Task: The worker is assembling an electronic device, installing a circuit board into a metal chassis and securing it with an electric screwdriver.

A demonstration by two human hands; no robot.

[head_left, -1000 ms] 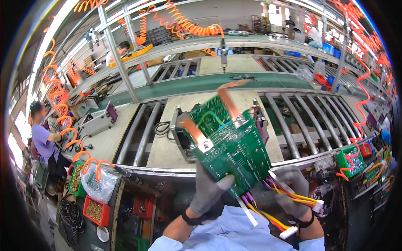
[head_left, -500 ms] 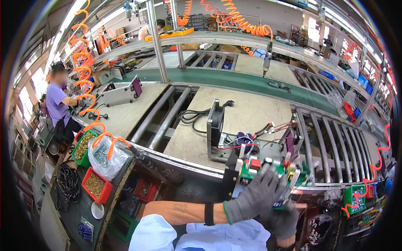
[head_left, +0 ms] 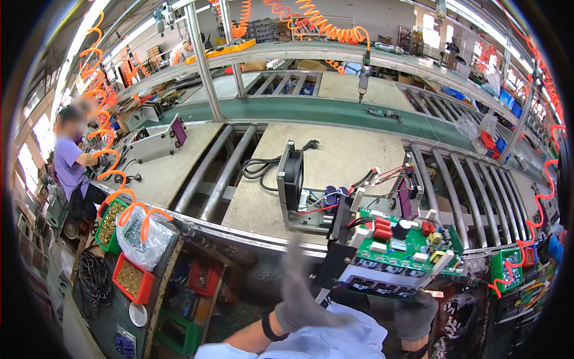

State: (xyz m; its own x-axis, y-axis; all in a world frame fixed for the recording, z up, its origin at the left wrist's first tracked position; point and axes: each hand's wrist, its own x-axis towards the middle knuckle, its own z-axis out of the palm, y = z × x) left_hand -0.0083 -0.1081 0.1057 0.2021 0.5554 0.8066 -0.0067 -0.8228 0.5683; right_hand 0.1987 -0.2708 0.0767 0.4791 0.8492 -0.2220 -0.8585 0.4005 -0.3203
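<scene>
A green circuit board (head_left: 412, 239) with red, black and yellow parts on top is tilted above the bench's front edge. Dark heatsink parts sit along its near side, and a black bracket (head_left: 335, 263) is at its left end. My right hand (head_left: 415, 314), in a grey glove, grips the board assembly from below; its fingertips are hidden. Left of the bracket, my gloved left hand (head_left: 302, 305) is smeared by motion, apart from the board. Behind the board, an open metal chassis (head_left: 317, 220) with a black fan (head_left: 293, 176) and wires stands on a wooden board.
Steel rollers (head_left: 230, 173) flank the wooden board (head_left: 347, 152). A red bin (head_left: 133, 280), a green bin (head_left: 110, 224) and a plastic bag (head_left: 143, 236) of screws stand at left. An electric screwdriver (head_left: 363, 81) hangs from an orange coiled hose. A person (head_left: 72, 158) works at far left.
My left hand has come off the circuit board and swung left toward my body. The board now shows its top face, raised and tilted by my right hand. The whole view has shifted slightly.
</scene>
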